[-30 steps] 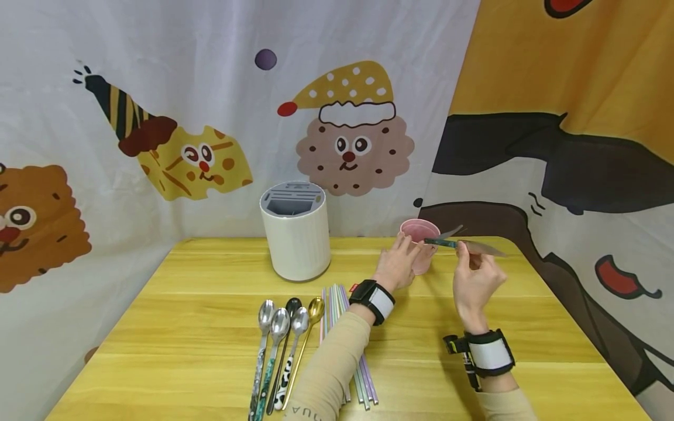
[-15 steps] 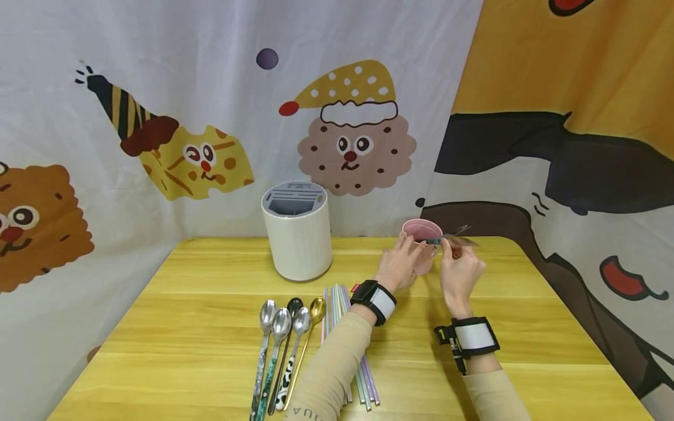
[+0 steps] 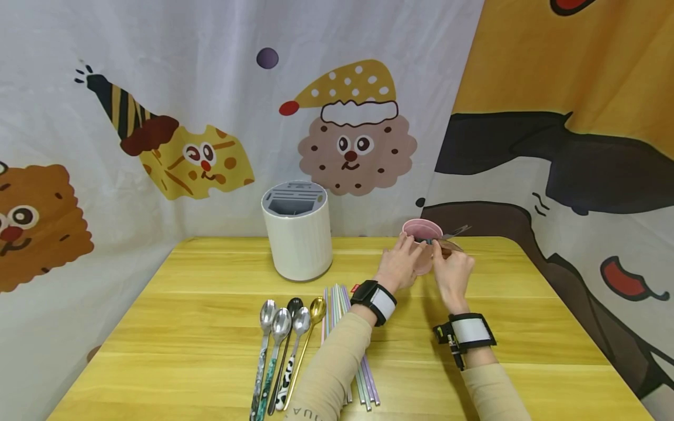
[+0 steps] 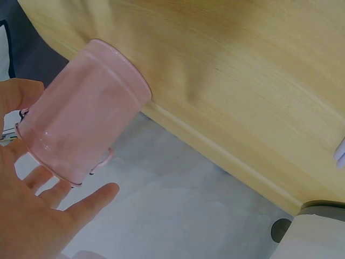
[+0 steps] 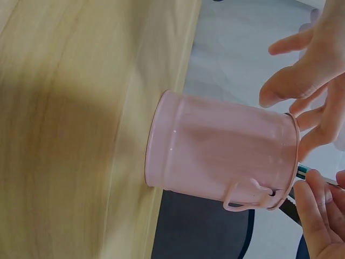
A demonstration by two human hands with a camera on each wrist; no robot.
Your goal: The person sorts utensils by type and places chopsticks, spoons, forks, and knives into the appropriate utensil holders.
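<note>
A pink cup (image 3: 423,265) with small side handles stands upright near the back right of the table. My left hand (image 3: 397,263) reaches to its rim, with fairly straight fingers touching the edge and the thumb (image 4: 97,202) held apart from the wall. At the mouth of the cup, my right hand (image 3: 453,272) pinches a green-handled knife (image 5: 303,171); its handle end points in over the rim and its metal blade lies partly hidden by the hand. Another metal utensil (image 3: 459,231) sticks out of the cup behind it.
Several long spoons (image 3: 281,351) lie at front centre, with pastel chopsticks (image 3: 337,295) beside them, partly under the left sleeve. A white ribbed holder (image 3: 297,245) with a grey slotted top stands at the back. A printed cloth (image 3: 210,105) hangs behind the table.
My right hand has moved left to the cup, bringing the knife's handle end over the rim. My left hand has stayed at the rim.
</note>
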